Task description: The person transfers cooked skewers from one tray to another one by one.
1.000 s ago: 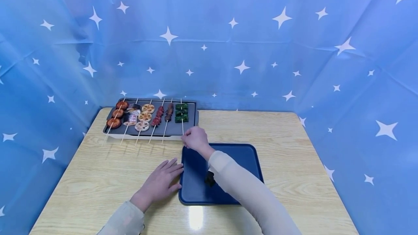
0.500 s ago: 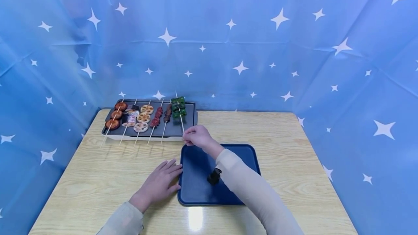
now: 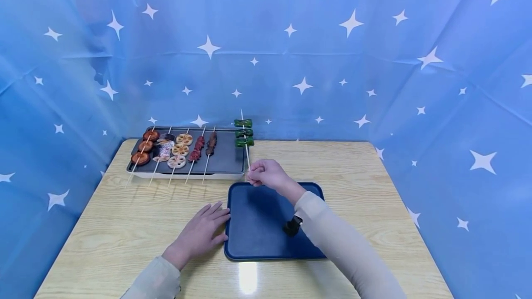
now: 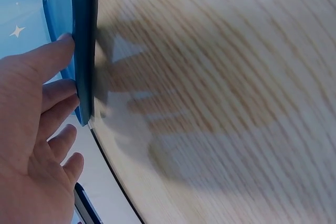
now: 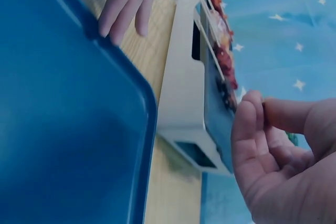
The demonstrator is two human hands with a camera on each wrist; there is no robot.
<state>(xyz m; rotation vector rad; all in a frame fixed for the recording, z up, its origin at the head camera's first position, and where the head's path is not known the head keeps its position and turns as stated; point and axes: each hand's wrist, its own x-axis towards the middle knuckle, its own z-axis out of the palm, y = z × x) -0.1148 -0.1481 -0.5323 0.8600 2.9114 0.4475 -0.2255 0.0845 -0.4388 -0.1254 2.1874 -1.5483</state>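
My right hand (image 3: 270, 174) pinches the lower end of a skewer of green pepper pieces (image 3: 244, 133), holding it up at the right end of the grill (image 3: 226, 151). In the right wrist view, thumb and fingertips of the right hand (image 5: 278, 145) meet, and the skewer is mostly hidden behind them. My left hand (image 3: 201, 230) lies with straight fingers against the left rim of the blue tray (image 3: 266, 248). The left wrist view shows the fingers of the left hand (image 4: 37, 108) touching the tray's edge (image 4: 84, 51).
On the grill lie skewers of round brown slices (image 3: 145, 146), a fish-like piece (image 3: 163, 149), lotus root (image 3: 180, 150), red meat (image 3: 197, 148) and dark meat (image 3: 211, 143). Their sticks overhang its front edge. A starry blue curtain (image 3: 266, 36) stands behind the wooden table (image 3: 365, 197).
My right hand has lifted the green pepper skewer off the grill plate and carried it rightward, to the grill's right end. The left hand has stayed at the tray's rim.
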